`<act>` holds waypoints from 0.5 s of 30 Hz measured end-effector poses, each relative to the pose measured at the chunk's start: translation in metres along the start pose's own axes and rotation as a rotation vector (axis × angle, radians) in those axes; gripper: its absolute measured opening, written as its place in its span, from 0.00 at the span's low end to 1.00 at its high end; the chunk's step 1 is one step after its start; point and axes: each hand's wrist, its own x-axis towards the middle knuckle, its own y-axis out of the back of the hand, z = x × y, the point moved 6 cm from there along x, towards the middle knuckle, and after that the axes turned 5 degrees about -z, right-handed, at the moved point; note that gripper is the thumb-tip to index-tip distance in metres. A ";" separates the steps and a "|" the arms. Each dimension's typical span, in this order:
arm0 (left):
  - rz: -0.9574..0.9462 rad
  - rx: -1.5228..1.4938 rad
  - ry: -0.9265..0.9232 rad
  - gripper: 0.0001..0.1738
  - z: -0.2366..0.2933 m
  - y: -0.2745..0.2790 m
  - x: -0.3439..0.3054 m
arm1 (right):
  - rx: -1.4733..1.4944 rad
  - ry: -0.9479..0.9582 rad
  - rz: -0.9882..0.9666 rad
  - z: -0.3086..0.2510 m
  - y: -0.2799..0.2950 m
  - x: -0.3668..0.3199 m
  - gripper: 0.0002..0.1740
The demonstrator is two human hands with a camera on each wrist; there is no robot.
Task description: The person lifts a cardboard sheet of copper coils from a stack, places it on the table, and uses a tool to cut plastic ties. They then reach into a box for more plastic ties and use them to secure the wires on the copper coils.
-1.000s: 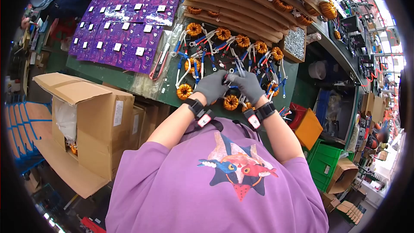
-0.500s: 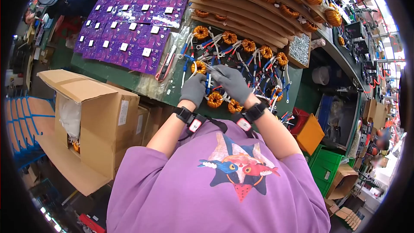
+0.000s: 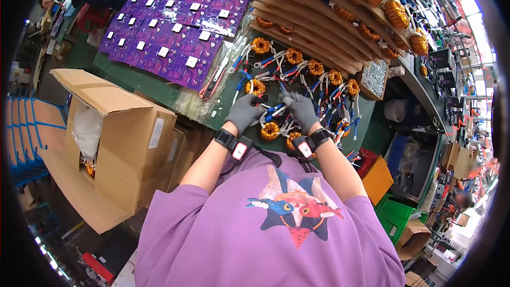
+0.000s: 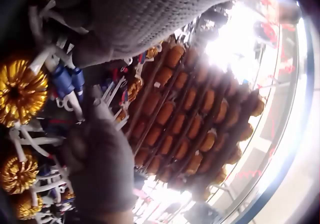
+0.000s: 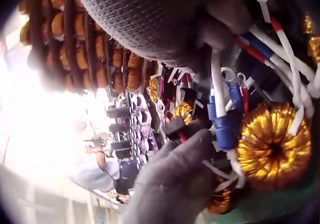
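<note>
Both hands are down on the green table (image 3: 154,91) in grey gloves, right in the pile of orange coils (image 3: 315,67). The wires (image 3: 272,110) sit between them, left hand (image 3: 241,111) on one side and right hand (image 3: 302,110) on the other, with one coil (image 3: 269,131) just below, nearer the body. The right wrist view shows the right hand's fingers (image 5: 225,21) curled and pinching white, red and blue wires. The left hand's fingers are bent onto the white ones too, thumb pressing down. Palms face down, forearms angle in toward each other. Purple boards (image 3: 175,21) and a cardboard box (image 3: 127,138) are off to the left
</note>
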 end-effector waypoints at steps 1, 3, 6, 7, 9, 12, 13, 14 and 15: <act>-0.027 -0.116 -0.058 0.24 0.007 0.003 -0.006 | 0.001 0.003 -0.002 -0.007 0.000 -0.006 0.15; -0.063 -0.318 0.032 0.25 0.013 0.003 -0.022 | 0.052 0.080 -0.086 -0.020 -0.002 -0.013 0.16; 0.028 -0.337 0.054 0.30 0.024 0.007 -0.030 | -0.180 0.213 -0.177 -0.032 -0.011 -0.019 0.18; 0.025 -0.337 0.057 0.30 0.022 0.005 -0.029 | -0.246 0.226 -0.239 -0.033 -0.016 -0.021 0.19; 0.008 -0.278 -0.009 0.31 0.020 0.001 -0.027 | -0.263 0.261 -0.217 -0.039 -0.018 -0.024 0.18; -0.056 -0.317 0.070 0.28 0.024 0.003 -0.038 | -0.457 0.221 -0.164 -0.048 -0.022 -0.028 0.16; -0.055 -0.319 0.074 0.28 0.020 0.001 -0.037 | -0.456 0.218 -0.166 -0.049 -0.024 -0.029 0.16; -0.003 -0.265 0.028 0.26 0.015 0.002 -0.034 | -0.435 0.216 -0.172 -0.049 -0.025 -0.031 0.15; 0.049 -0.211 -0.019 0.24 0.013 0.002 -0.032 | -0.415 0.214 -0.177 -0.049 -0.025 -0.032 0.15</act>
